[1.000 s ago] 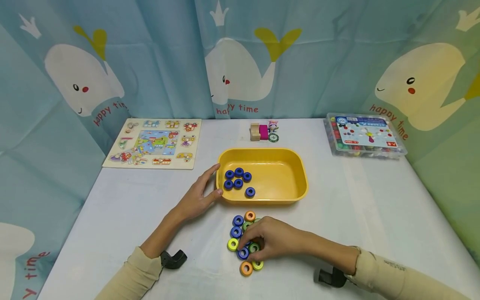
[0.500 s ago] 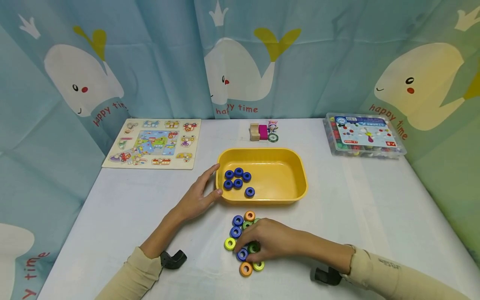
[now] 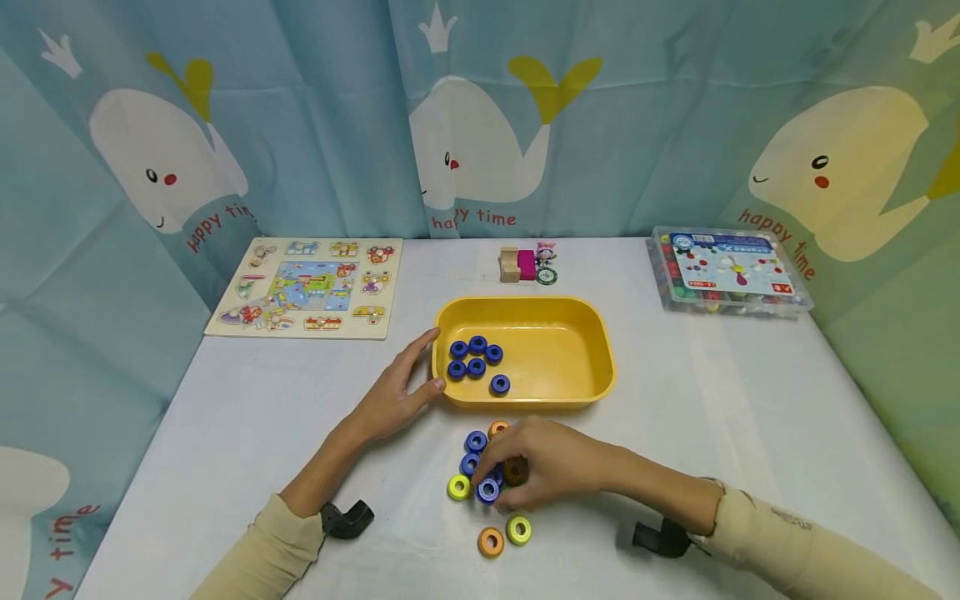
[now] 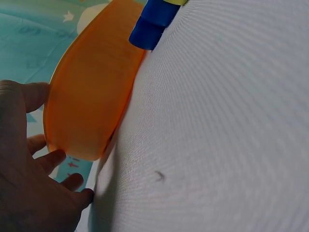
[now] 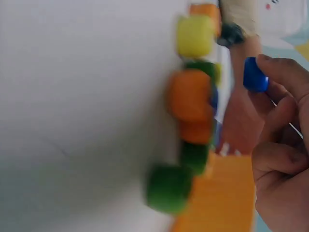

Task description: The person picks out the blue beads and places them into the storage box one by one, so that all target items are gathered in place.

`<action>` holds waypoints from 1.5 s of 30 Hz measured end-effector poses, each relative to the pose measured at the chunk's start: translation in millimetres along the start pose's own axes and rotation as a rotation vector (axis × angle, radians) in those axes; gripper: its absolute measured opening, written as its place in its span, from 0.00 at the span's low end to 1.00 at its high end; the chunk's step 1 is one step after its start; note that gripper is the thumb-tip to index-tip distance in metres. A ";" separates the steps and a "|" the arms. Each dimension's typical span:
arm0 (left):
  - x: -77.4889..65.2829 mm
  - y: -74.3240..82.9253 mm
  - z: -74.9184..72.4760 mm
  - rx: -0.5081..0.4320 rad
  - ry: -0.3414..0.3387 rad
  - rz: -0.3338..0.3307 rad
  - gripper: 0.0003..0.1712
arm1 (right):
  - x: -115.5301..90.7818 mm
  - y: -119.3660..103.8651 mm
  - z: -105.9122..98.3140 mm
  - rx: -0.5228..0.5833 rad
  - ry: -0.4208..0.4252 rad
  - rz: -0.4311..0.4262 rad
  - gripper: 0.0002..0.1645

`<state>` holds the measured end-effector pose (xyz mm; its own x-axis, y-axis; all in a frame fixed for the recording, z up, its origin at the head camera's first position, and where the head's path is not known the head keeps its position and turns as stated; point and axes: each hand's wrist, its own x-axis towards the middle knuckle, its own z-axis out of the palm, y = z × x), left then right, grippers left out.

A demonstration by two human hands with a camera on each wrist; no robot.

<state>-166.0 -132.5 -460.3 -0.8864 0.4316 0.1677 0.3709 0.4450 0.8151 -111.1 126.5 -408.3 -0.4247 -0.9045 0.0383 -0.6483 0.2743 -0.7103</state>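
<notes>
My left hand rests against the left end of a yellow tray, thumb and fingers spread and touching its rim. Inside the tray's left side lie several blue rings. In front of it my right hand is over a cluster of coloured rings and pinches a blue ring between thumb and finger. The right wrist view shows that blue ring lifted, apart from the rings below. Beside the hand are a yellow ring and more blue rings; some rings are hidden beneath it.
Nearer the front lie an orange ring and a yellow-green ring. A wooden puzzle board is at the back left, small blocks with a figurine at the back middle, and a clear plastic box at the back right.
My right hand has shifted slightly away from the front edge with the blue ring. The yellow ring at its left moved a little left. The left hand and tray stay put.
</notes>
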 end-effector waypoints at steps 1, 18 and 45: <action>0.2 -0.1 -0.1 -0.001 0.000 0.002 0.39 | 0.1 -2.0 -6.9 0.008 0.016 0.013 0.17; -0.9 0.3 0.2 -0.012 -0.002 0.000 0.40 | 7.1 76.8 -95.1 0.024 0.269 0.352 0.16; -1.4 0.6 0.8 -0.004 0.000 -0.001 0.39 | 14.8 84.4 -94.1 0.026 0.179 0.389 0.16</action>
<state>-164.3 -132.2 -460.5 -0.8869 0.4309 0.1667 0.3686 0.4424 0.8176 -231.5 166.9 -401.5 -0.7388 -0.6638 -0.1163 -0.4030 0.5734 -0.7133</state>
